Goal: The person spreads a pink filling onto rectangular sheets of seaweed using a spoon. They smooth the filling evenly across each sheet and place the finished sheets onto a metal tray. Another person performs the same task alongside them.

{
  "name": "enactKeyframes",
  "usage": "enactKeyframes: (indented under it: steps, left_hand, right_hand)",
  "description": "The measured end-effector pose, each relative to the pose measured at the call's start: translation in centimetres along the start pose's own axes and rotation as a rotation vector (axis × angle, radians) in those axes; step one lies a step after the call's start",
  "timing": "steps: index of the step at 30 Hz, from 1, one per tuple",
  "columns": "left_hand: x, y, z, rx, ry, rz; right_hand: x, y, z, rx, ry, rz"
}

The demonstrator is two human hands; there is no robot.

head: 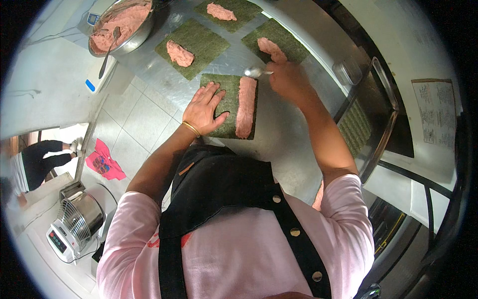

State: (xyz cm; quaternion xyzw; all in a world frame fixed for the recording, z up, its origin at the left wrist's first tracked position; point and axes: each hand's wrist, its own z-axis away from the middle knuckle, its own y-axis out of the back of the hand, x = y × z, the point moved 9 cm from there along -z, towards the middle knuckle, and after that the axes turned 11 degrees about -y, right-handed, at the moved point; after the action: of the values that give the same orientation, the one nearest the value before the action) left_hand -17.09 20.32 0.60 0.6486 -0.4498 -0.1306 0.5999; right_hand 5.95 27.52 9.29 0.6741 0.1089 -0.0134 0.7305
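Observation:
My left hand [203, 110] lies spread flat on a dark green nori sheet [227, 129] in front of me. A long strip of pink minced-meat paste [245, 108] runs along that sheet's right side. My right hand [289, 80] grips a metal spoon [254, 71], its bowl just above the strip's far end. Beyond that hand lies a second nori sheet [297, 45] with a lump of paste [270, 48], partly hidden by the hand. Two more sheets, a left one [201, 41] and a far one [242, 13], each carry a paste lump.
A large steel bowl [143, 35] of pink paste with a dark-handled utensil [108, 52] stands at the far left of the steel table [283, 123]. A clear plastic container [347, 71] and a metal tray [381, 142] are at right. A mixer [80, 220] and another person [39, 160] are at left.

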Motion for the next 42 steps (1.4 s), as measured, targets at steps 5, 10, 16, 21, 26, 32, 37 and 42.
enactKeyframes:
  steps: [5,10,16,21,26,32,37,42]
  left_hand:
    - [0.1,0.0,0.0,-0.007,-0.009,-0.011]
    - [0.1,0.1,0.0,-0.001,0.0,-0.007]
    - [0.0,-0.1,0.0,0.0,0.004,0.007]
    - [0.2,0.0,0.0,0.013,-0.015,-0.009]
    - [0.0,-0.1,0.1,0.015,-0.016,0.003]
    - [0.0,-0.3,0.1,0.008,-0.015,-0.019]
    - [0.0,-0.3,0.1,-0.047,0.014,-0.037]
    - [0.2,-0.1,0.1,0.004,-0.012,-0.027]
  right_hand:
    - [1.0,-0.6,0.2,-0.021,-0.02,-0.06]
    - [-0.5,-4.9,6.0,-0.305,0.029,-0.204]
    - [-1.0,-4.2,11.5,-0.33,0.071,-0.22]
    - [0.5,-3.9,6.0,-0.205,0.018,-0.214]
    - [-2.0,-6.6,11.7,-0.328,0.145,-0.258]
    - [-0.6,-5.2,11.3,-0.256,0.052,-0.352]
    - [-1.0,-6.6,10.7,-0.294,0.04,-0.244]
    - [-2.4,-7.3,15.3,-0.345,0.092,-0.374]
